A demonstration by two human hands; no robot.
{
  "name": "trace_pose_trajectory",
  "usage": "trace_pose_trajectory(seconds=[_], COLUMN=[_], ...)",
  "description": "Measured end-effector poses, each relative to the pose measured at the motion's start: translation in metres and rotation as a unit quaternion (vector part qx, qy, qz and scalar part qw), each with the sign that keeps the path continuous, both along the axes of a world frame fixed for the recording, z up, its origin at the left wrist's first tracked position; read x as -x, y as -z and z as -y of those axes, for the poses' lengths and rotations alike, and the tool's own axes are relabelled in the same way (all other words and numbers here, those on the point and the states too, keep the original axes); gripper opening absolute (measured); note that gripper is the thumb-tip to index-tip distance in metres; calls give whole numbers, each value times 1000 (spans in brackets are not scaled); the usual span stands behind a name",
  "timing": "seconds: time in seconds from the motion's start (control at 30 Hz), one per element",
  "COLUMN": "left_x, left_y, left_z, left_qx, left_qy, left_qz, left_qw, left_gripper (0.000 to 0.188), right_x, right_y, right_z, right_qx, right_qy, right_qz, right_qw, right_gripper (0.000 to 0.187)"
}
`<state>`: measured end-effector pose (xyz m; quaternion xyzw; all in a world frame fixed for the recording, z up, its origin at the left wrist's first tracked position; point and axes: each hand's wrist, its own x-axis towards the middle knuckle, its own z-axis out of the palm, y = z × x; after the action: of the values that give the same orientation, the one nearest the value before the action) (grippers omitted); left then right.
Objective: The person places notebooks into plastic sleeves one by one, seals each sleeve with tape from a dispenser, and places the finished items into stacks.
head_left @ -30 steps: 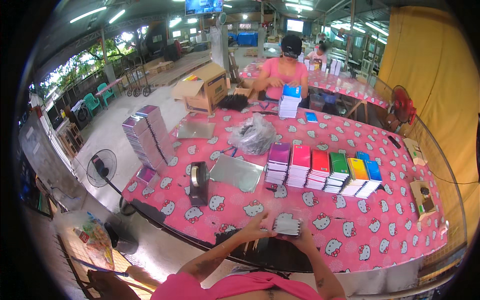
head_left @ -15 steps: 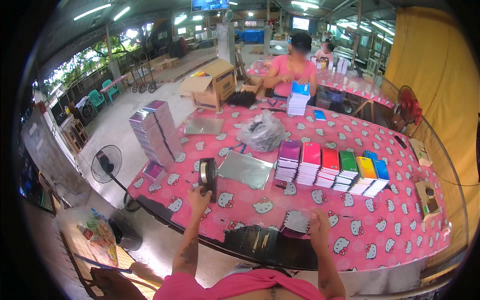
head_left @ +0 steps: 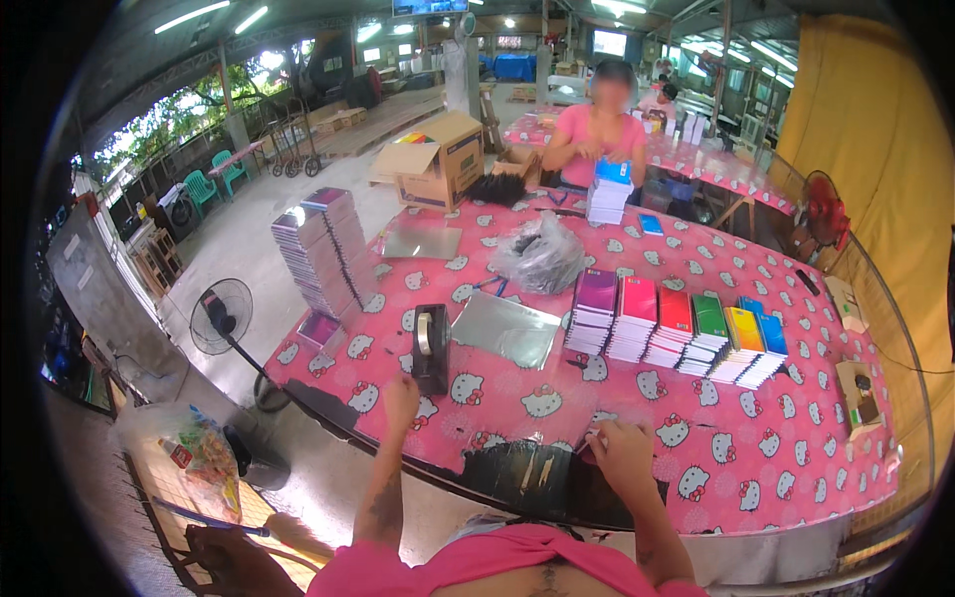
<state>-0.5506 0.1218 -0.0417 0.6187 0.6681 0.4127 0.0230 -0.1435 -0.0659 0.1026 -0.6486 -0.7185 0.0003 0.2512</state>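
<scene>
On the table's near side, my left hand (head_left: 402, 400) is closed beside the black tape dispenser (head_left: 431, 350), apart from it; whether its fingers hold anything is too small to tell. To the right, my right hand (head_left: 622, 453) grips a small spiral notebook (head_left: 588, 441), mostly hidden behind the fingers. Between the dispenser and the stacks lies a clear plastic sheet (head_left: 509, 330). Purple (head_left: 594, 308), pink (head_left: 634, 316), red (head_left: 670, 323), green (head_left: 707, 328), yellow (head_left: 742, 338) and blue (head_left: 770, 343) notebook stacks stand in a row ahead of my right hand.
Tall notebook stacks (head_left: 318, 249) rise at the table's left edge, near a standing fan (head_left: 221, 316). A crumpled plastic bag (head_left: 538, 254) sits mid-table. Across it, a co-worker (head_left: 597, 139) handles a blue-topped stack (head_left: 609, 194) near an open carton (head_left: 443, 164).
My left hand has come off the tape dispenser and drawn back toward me. My right hand has moved over the small notebook, now covering most of it. The view has shifted slightly.
</scene>
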Motion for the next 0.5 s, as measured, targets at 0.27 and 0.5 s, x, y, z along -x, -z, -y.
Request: trace_pose_trajectory(seconds=[0.27,0.5], left_x=[-96,-207], left_y=[-82,-87], left_z=[18,38], left_qx=[129,216], left_qy=[347,578], left_qz=[203,230], left_qw=[907,753], left_gripper=[23,17], right_x=[1,1], right_y=[11,-2], right_z=[2,1], right_qx=[-14,-21], right_qy=[26,57], right_qz=[39,9], right_qw=[999,998], right_gripper=[30,32])
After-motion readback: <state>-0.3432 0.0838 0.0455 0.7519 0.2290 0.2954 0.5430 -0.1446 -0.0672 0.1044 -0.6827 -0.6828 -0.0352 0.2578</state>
